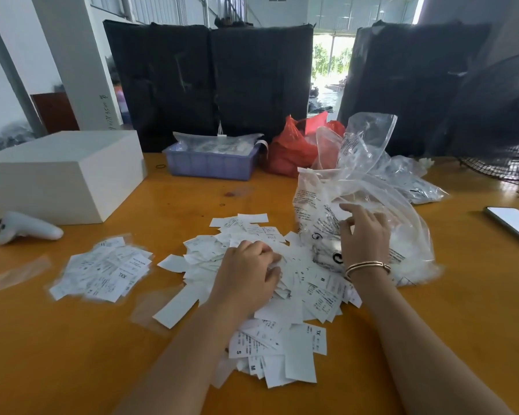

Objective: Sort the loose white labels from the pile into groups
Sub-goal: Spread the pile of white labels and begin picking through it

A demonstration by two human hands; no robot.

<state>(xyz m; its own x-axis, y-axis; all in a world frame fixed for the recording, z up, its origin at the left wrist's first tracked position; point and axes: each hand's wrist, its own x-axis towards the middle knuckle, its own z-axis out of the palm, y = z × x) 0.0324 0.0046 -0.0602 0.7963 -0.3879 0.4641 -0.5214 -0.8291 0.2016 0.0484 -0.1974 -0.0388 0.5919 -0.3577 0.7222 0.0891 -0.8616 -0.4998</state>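
A pile of loose white labels (pixel 285 298) covers the middle of an orange table (pixel 72 354). The left hand (pixel 246 272) curls into the pile; the right hand (pixel 364 235) spreads over a clear plastic bag (pixel 372 187) right of the pile, and a smaller label group (pixel 102 271) lies left of it

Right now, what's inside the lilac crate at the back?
The lilac crate holds clear plastic packets that rise above its rim, with a white strip hanging over the right edge. What the packets contain and what lies beneath them is hidden.
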